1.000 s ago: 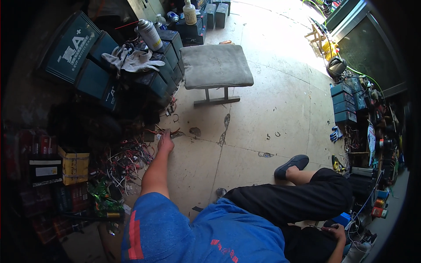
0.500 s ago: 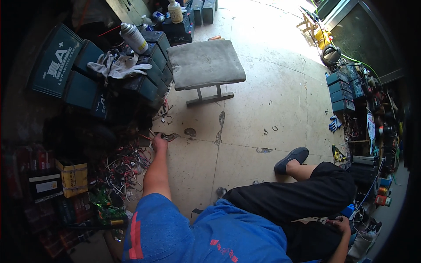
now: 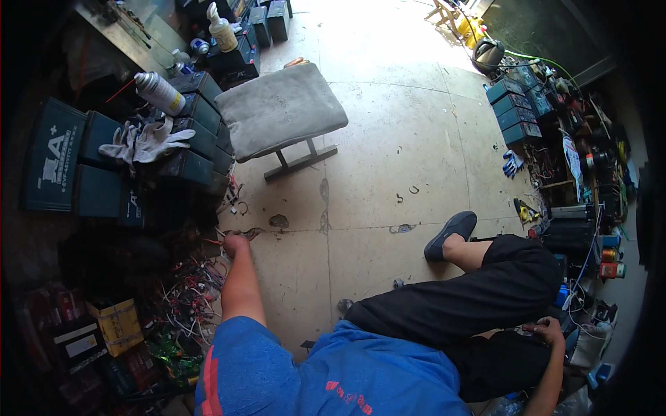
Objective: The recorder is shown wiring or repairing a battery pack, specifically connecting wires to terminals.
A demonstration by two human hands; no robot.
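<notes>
My left hand (image 3: 237, 243) reaches down to the floor at the edge of a heap of tangled wires (image 3: 196, 295). Its fingers look closed, and thin orange wire ends lie right beside them. Whether one of these is in its grasp is hidden. Over by my bent leg, at the lower right, my right hand (image 3: 551, 329) is closed on a small red-handled tool (image 3: 533, 328). The tool's kind is too small to make out. Dark trousers (image 3: 444, 298) and a grey shoe (image 3: 451, 234) lie between the two hands.
A grey padded stool (image 3: 281, 111) stands ahead. Stacked batteries (image 3: 55, 156) at left carry white gloves (image 3: 149, 141) and a spray can (image 3: 159, 93). More batteries (image 3: 517, 114), a blue-white glove (image 3: 513, 163) and yellow-handled pliers (image 3: 526, 210) line the right side. A yellow box (image 3: 116, 324) sits lower left.
The whole view has turned, so the stool and batteries sit further left and appear tilted. My left hand stays low by the wires, and my right hand still holds the red-handled tool.
</notes>
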